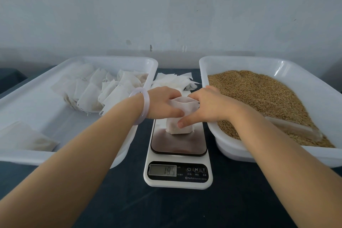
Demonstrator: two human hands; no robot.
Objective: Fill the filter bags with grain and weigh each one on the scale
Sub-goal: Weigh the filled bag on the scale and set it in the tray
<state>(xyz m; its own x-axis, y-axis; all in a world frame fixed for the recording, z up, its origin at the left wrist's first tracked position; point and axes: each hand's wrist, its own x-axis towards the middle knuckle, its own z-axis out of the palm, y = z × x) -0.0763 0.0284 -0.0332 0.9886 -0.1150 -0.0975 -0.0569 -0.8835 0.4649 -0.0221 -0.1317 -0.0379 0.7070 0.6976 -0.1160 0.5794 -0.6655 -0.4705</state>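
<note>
A white filter bag [182, 116] holding grain stands on the platform of the white digital scale [178, 155], whose display reads about 19.5. My left hand [163, 104] pinches the bag's open top from the left. My right hand [205, 106] pinches the top from the right, its thumb lying against the bag's front. A white tray [218, 83] at the right holds a heap of brown grain [262, 96]. The white tray [27, 155] at the left holds several filled filter bags [98, 92].
A loose pile of empty filter bags [175, 79] lies on the dark table [185, 209] behind the scale, between the trays. A clear scoop [294, 127] rests in the grain near the tray's front. A plastic packet [24, 138] lies in the left tray's near corner. A wall stands close behind.
</note>
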